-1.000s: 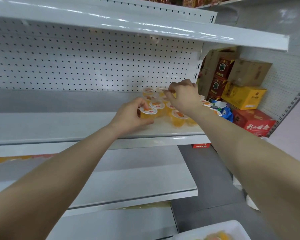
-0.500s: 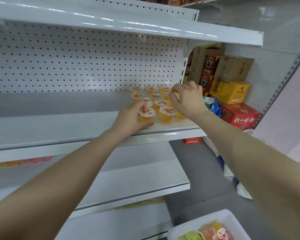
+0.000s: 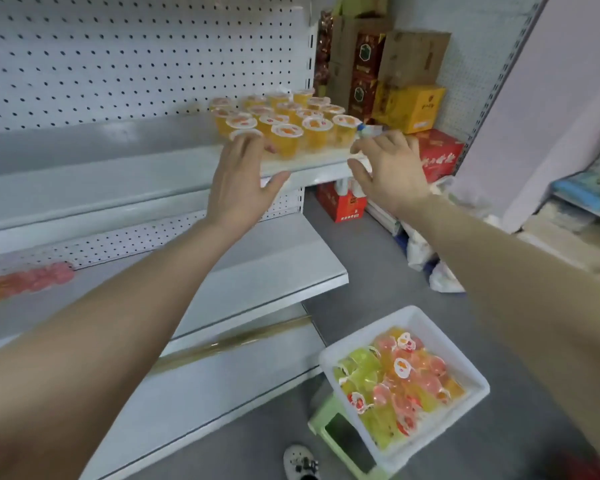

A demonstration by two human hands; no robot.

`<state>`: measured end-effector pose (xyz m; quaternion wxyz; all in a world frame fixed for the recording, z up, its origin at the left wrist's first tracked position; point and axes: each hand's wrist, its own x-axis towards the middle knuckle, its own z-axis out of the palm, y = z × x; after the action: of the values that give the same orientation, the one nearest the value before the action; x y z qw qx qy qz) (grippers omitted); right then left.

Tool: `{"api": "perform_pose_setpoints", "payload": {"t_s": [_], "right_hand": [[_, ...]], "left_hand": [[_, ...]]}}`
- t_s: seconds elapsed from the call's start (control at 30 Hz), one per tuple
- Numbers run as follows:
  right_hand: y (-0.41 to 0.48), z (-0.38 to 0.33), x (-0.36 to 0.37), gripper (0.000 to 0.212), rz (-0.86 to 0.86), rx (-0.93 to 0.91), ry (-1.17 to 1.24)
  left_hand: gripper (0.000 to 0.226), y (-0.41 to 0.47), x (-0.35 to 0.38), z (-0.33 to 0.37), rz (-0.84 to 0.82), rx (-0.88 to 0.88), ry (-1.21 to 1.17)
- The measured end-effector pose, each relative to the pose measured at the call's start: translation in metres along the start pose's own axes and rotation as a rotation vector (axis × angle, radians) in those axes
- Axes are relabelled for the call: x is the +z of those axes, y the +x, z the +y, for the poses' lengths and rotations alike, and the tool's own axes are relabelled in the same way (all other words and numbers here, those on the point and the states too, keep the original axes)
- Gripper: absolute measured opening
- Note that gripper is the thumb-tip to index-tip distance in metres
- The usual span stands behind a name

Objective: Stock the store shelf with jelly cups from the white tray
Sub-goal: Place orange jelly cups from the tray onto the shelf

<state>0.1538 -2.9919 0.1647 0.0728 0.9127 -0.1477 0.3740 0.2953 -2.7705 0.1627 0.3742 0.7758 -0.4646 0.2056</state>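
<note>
Several orange jelly cups (image 3: 284, 121) stand in rows at the right end of the white shelf (image 3: 118, 168). My left hand (image 3: 238, 181) hovers just in front of that group, fingers spread and holding nothing. To its right, level with the shelf's front edge, my right hand (image 3: 388, 171) is also spread and holds nothing. Down on the floor at the lower right, a white tray (image 3: 471, 368) sits on a green stool (image 3: 329, 424). It holds several green, orange and pink jelly cups (image 3: 392, 379).
Cardboard, yellow and red boxes (image 3: 406, 98) are stacked right of the shelf end. Lower shelves (image 3: 274, 268) jut out below. Pink and orange cups (image 3: 25, 282) lie at the far left of the lower shelf. My shoe (image 3: 300, 462) is by the stool.
Both hands have let go of the cups and drawn back from the shelf toward me, fingers opening. The view has tilted down, bringing the tray into sight.
</note>
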Motion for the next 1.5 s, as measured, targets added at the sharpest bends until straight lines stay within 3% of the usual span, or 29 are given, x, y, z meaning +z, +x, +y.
{"api": "perform_pose_setpoints", "payload": {"t_s": [0.1,0.47,0.7,0.87,1.2,1.5], "right_hand": [[-0.059,0.021,-0.008,0.027,-0.039,0.037,-0.060],[-0.282,0.098,0.004,0.023,-0.369,0.346,-0.106],[-0.376,0.153,0.049,0.023,-0.569,0.452,-0.060],[-0.418,0.199,0.085,0.030,-0.684,0.543,-0.021],[-0.484,0.256,0.163,0.045,-0.975,0.572,0.008],[-0.525,0.278,0.220,0.059,-1.239,0.301,-0.084]], "left_hand": [[0.032,-0.025,0.029,0.024,-0.045,0.053,-0.060],[0.028,-0.140,0.182,0.082,-0.442,0.106,-0.181],[0.029,-0.205,0.279,0.096,-0.667,0.015,-0.150],[0.033,-0.239,0.345,0.095,-0.733,-0.057,-0.123],[0.045,-0.269,0.472,0.081,-0.918,-0.098,-0.066],[0.048,-0.256,0.585,0.049,-1.008,0.062,-0.027]]}}
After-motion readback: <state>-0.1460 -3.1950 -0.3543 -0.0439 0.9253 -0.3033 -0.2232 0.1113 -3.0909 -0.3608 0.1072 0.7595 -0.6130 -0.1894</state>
